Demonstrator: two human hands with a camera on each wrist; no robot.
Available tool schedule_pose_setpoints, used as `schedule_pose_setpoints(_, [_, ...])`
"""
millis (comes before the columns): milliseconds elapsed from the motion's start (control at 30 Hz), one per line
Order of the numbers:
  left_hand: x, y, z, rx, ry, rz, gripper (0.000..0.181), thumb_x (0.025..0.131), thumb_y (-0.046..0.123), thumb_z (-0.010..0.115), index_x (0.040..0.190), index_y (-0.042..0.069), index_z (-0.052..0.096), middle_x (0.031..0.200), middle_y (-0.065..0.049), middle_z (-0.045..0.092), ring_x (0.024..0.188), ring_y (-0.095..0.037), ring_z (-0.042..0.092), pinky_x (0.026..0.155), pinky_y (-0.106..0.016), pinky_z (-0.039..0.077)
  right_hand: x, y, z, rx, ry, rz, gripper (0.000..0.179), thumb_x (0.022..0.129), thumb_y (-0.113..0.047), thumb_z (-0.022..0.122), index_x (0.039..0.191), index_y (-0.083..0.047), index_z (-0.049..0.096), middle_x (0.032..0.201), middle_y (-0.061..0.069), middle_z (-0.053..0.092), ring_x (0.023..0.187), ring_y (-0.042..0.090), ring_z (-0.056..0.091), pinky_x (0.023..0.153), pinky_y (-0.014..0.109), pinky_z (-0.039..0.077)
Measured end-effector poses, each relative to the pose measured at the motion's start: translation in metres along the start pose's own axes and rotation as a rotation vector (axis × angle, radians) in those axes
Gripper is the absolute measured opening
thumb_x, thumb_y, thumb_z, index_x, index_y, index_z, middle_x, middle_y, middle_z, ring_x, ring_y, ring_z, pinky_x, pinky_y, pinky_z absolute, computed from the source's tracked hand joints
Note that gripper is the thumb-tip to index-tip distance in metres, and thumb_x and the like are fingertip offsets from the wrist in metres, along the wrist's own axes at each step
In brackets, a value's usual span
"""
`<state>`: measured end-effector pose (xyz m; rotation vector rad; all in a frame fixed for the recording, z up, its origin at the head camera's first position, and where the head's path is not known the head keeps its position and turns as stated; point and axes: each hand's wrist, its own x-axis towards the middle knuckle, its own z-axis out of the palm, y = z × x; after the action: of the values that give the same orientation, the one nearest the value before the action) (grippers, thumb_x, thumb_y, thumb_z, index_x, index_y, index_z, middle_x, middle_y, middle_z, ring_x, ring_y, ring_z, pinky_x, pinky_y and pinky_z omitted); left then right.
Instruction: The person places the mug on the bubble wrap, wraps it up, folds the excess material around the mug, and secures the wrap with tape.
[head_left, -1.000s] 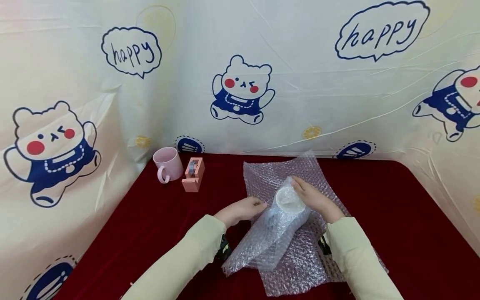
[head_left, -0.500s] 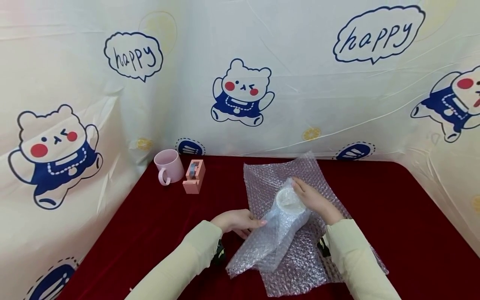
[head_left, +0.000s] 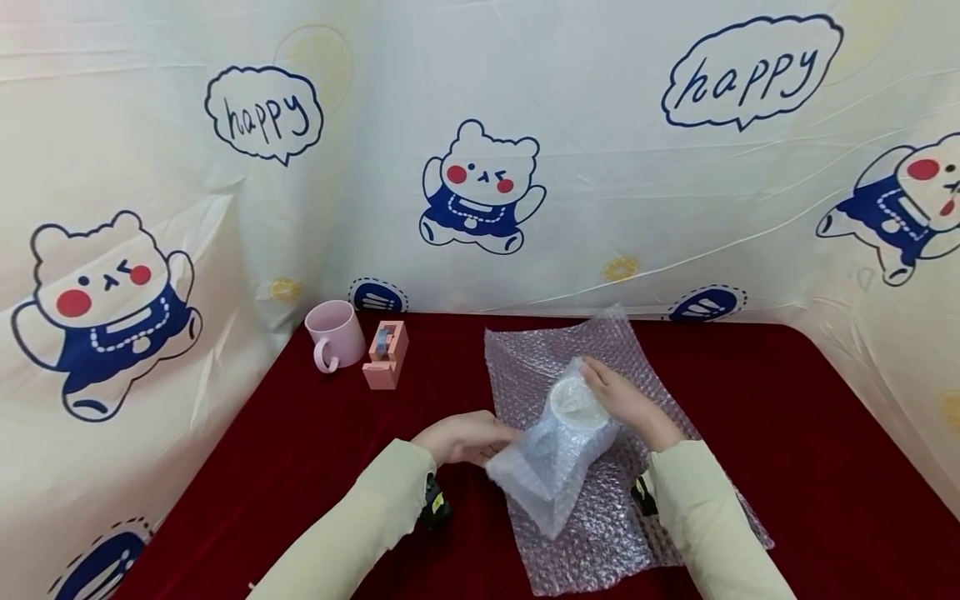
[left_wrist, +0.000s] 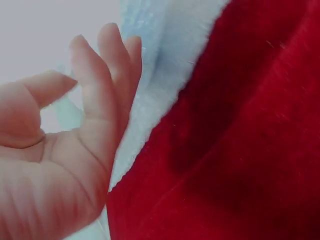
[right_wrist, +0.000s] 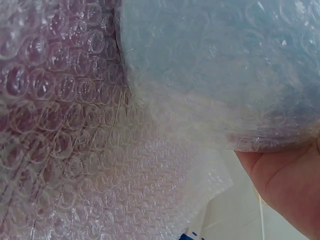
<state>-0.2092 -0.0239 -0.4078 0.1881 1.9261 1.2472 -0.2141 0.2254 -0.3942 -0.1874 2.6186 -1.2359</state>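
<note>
- Head view: right hand point(head_left: 628, 402) grips the wrapped bundle point(head_left: 576, 446) at its two o'clock, over the bubble-wrap sheet point(head_left: 600, 546).
- Left hand point(head_left: 463, 437), fingers extended rather than curled, is at the bundle's nine o'clock.

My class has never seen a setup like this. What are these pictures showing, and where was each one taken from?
There's no machine: a person works bare-handed. The wide picture is taken from the head, the close ones from each wrist. On the red-covered table are a pink mug, a pink tape dispenser and a sheet of bubble wrap. Above the sheet, the right hand holds a bubble-wrapped bundle. The left hand is at its loose flap; whether they touch is unclear.
</note>
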Motion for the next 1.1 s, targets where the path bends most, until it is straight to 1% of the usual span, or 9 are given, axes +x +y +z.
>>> schedule_pose_setpoints(100, [0.001, -0.002, -0.003, -0.067, -0.045, 0.06, 0.025, 0.098, 0.009, 0.043, 0.116, -0.003, 0.054, 0.078, -0.002, 0.06, 0.066, -0.009, 0.059, 0.069, -0.024, 0.053, -0.001, 0.0, -0.001, 0.003, -0.001, 0.004, 0.057, 0.107, -0.031, 0.021, 0.15, 0.006, 0.013, 0.155, 0.029, 0.014, 0.143, 0.047, 0.013, 0.117, 0.058, 0.013])
schedule_pose_setpoints(167, [-0.001, -0.006, -0.006, -0.06, -0.096, 0.111, 0.021, 0.096, 0.0, 0.043, 0.116, 0.0, 0.051, 0.081, -0.002, 0.061, 0.07, -0.01, 0.061, 0.073, -0.027, 0.054, -0.001, -0.002, 0.0, 0.0, -0.001, -0.001, 0.057, 0.107, -0.03, 0.021, 0.15, 0.007, 0.014, 0.155, 0.03, 0.015, 0.143, 0.047, 0.013, 0.117, 0.058, 0.014])
schedule_pose_setpoints(300, [-0.006, -0.011, -0.009, 0.035, -0.192, 0.221, 0.019, 0.093, -0.004, 0.051, 0.11, 0.004, 0.05, 0.095, -0.008, 0.067, 0.088, -0.015, 0.064, 0.082, -0.032, 0.054, -0.002, -0.004, 0.001, -0.017, 0.009, -0.016, 0.056, 0.107, -0.028, 0.021, 0.149, 0.009, 0.015, 0.154, 0.031, 0.016, 0.143, 0.047, 0.014, 0.117, 0.057, 0.014])
schedule_pose_setpoints(367, [-0.009, -0.011, -0.008, 0.112, -0.189, 0.259, 0.017, 0.094, 0.002, 0.055, 0.11, 0.007, 0.051, 0.104, -0.01, 0.066, 0.097, -0.016, 0.063, 0.085, -0.034, 0.055, -0.002, -0.004, 0.001, -0.02, 0.012, -0.019, 0.056, 0.107, -0.027, 0.021, 0.148, 0.009, 0.015, 0.154, 0.031, 0.016, 0.143, 0.047, 0.014, 0.117, 0.057, 0.014])
schedule_pose_setpoints(533, [-0.013, -0.003, -0.004, 0.368, -0.025, 0.366, 0.014, 0.095, 0.021, 0.059, 0.105, 0.012, 0.057, 0.109, -0.009, 0.064, 0.094, -0.016, 0.056, 0.078, -0.033, 0.05, -0.001, -0.003, 0.001, -0.013, 0.013, -0.009, 0.056, 0.107, -0.029, 0.021, 0.149, 0.008, 0.014, 0.155, 0.03, 0.015, 0.143, 0.047, 0.013, 0.117, 0.057, 0.014])
schedule_pose_setpoints(600, [-0.01, -0.002, -0.001, 0.409, 0.063, 0.415, 0.015, 0.095, 0.026, 0.059, 0.101, 0.012, 0.059, 0.119, -0.012, 0.062, 0.101, -0.021, 0.058, 0.082, -0.036, 0.049, -0.002, -0.003, 0.002, -0.009, 0.022, 0.001, 0.057, 0.107, -0.029, 0.021, 0.15, 0.006, 0.013, 0.154, 0.031, 0.016, 0.142, 0.048, 0.015, 0.116, 0.059, 0.015])
schedule_pose_setpoints(767, [0.004, -0.011, 0.013, 0.245, 0.186, 0.487, 0.021, 0.094, 0.029, 0.058, 0.098, 0.008, 0.058, 0.148, -0.016, 0.042, 0.133, -0.036, 0.044, 0.101, -0.047, 0.046, -0.002, -0.002, 0.006, 0.031, 0.082, 0.0, 0.051, 0.106, -0.026, 0.024, 0.148, 0.002, 0.013, 0.146, 0.038, 0.027, 0.135, 0.052, 0.031, 0.11, 0.061, 0.029])
schedule_pose_setpoints(933, [0.014, -0.017, 0.027, 0.078, 0.252, 0.525, 0.024, 0.096, 0.028, 0.056, 0.1, 0.004, 0.056, 0.148, -0.018, 0.042, 0.132, -0.039, 0.045, 0.103, -0.05, 0.044, 0.0, -0.002, 0.012, 0.058, 0.139, -0.031, 0.041, 0.106, -0.02, 0.028, 0.138, 0.005, 0.021, 0.139, 0.041, 0.037, 0.129, 0.051, 0.04, 0.106, 0.059, 0.035])
schedule_pose_setpoints(1100, [0.015, -0.013, 0.036, 0.131, 0.303, 0.53, 0.028, 0.098, 0.032, 0.052, 0.1, 0.004, 0.051, 0.14, -0.023, 0.049, 0.122, -0.039, 0.055, 0.092, -0.044, 0.051, -0.002, -0.002, 0.014, 0.032, 0.22, 0.0, 0.032, 0.105, -0.019, 0.032, 0.126, 0.005, 0.029, 0.133, 0.038, 0.047, 0.121, 0.048, 0.05, 0.101, 0.055, 0.04])
